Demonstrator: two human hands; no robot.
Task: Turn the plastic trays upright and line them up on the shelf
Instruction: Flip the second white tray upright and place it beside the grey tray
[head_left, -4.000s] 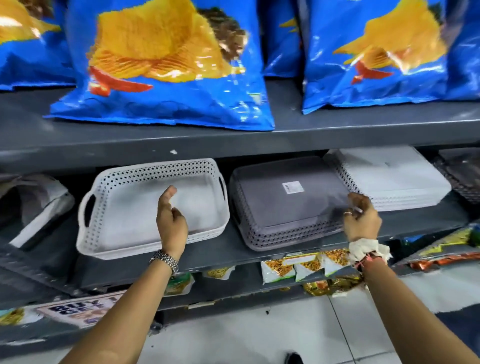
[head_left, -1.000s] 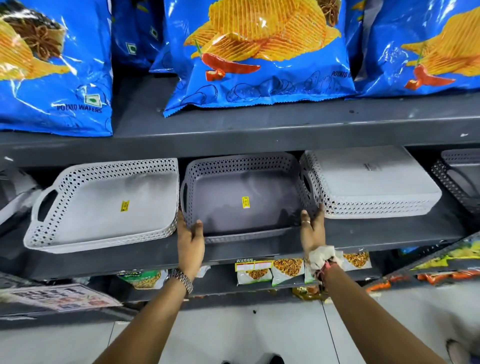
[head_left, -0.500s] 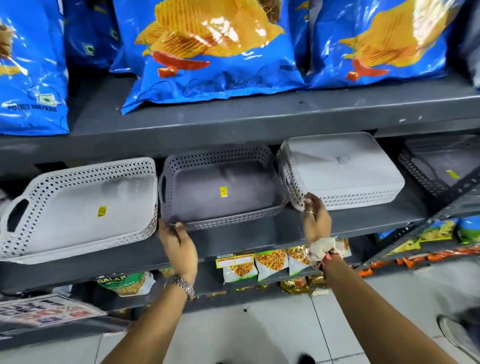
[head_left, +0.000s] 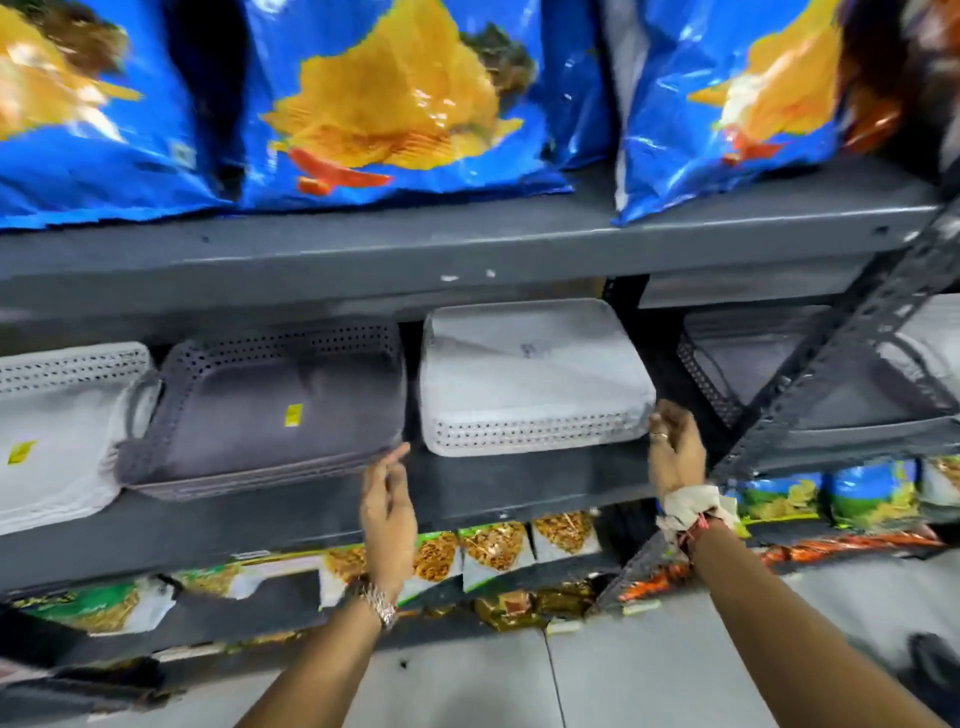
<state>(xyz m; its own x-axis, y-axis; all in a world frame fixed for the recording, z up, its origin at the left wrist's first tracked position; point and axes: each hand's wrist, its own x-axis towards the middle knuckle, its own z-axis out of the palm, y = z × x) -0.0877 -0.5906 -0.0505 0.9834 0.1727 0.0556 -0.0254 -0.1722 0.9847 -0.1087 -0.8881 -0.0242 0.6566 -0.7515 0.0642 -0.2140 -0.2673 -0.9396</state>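
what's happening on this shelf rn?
A person is sorting plastic trays on the grey shelf. The dark grey tray and the white tray at far left sit open side up. The white tray to the right is upside down. The right hand is at that tray's right front corner; the left hand is open, fingertips by the grey tray's front corner. It is too blurred to tell if either hand is gripping.

Grey metal shelf (head_left: 509, 483) carries, left to right: white tray (head_left: 57, 441) upright, grey tray (head_left: 270, 410) upright, white tray stack (head_left: 530, 379) inverted.
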